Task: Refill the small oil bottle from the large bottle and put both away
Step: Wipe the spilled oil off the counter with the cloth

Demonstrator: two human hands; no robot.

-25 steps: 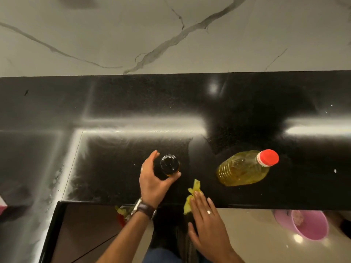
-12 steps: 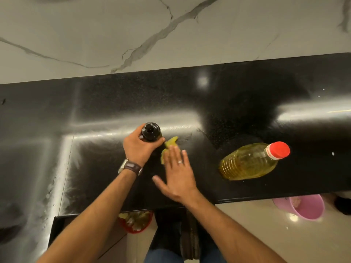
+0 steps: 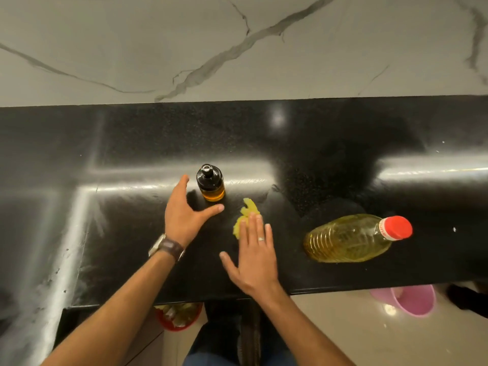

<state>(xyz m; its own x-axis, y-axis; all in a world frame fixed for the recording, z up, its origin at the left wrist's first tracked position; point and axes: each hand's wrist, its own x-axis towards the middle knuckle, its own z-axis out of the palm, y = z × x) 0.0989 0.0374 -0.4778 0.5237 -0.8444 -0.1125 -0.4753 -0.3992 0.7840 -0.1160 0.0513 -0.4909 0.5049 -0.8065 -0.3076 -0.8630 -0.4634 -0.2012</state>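
Looking down through the head camera, I am seeing the small oil bottle (image 3: 210, 183) standing upright on the black bench (image 3: 343, 154), capped, with amber oil showing low in its body. My left hand (image 3: 184, 212) is spread wide just beside it, thumb and fingers on either side of its base but not touching, holding nothing. My right hand (image 3: 253, 257) is lying flat with straight fingers pressing on a crumpled yellow cloth (image 3: 245, 215), just right of the small bottle. The large bottle (image 3: 348, 239) is sitting well apart to the right, red cap (image 3: 397, 227) on, nearly full of yellow oil. I am judging the small bottle to be rigid, possibly glass and breakable, and perhaps oily on the outside, so I am planning to wrap it round the mid-body rather than the narrow neck. The large one is looking heavy and thin-walled, likely to flex, so I am favouring its ribbed waist.
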